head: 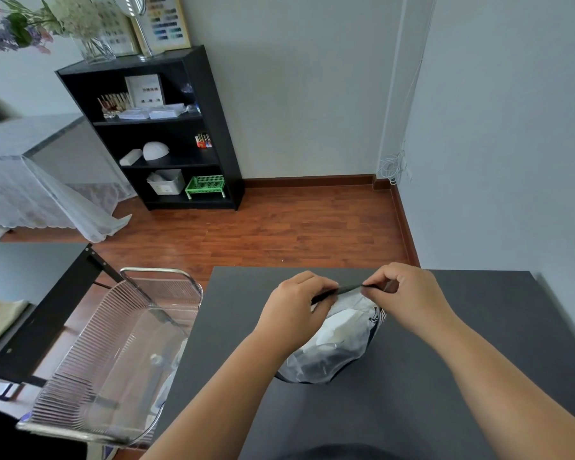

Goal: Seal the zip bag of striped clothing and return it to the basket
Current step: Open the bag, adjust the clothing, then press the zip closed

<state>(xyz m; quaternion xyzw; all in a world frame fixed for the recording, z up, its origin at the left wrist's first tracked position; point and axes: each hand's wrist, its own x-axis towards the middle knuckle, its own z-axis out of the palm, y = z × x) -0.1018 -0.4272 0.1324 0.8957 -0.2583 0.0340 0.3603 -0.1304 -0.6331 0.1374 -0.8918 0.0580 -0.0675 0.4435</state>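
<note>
Zip bag: the clear zip bag [332, 343] lies on the dark table, bulging, with folded pale clothing inside; a bit of dark-and-white stripe shows at its right edge, just below the right hand's grip.
Zip strip: the bag's dark top edge [346, 289] runs taut between the two hands, held up off the table at the far end of the bag.
Left hand: the left hand [296, 305] is closed on the left part of the strip, fingers curled over it, knuckles toward the camera.
Right hand: the right hand [409, 293] pinches the strip's right part between thumb and fingertips, the other fingers bent above it.
Whether sealed: the strip looks pressed flat between the grips, but the picture does not show if it is fully closed.
Table: the dark table [478, 376] carries the bag; both forearms reach across it from the near edge to the grip.
Basket: the clear ribbed basket [120, 343] with a metal rim stands to the left of the grip, off the table's left edge and lower, apart from the bag; something pale lies in it, too blurred to tell.
Beyond the grip: wooden floor [296, 234], then a black shelf unit [166, 134] against the wall, far left of the hands.
</note>
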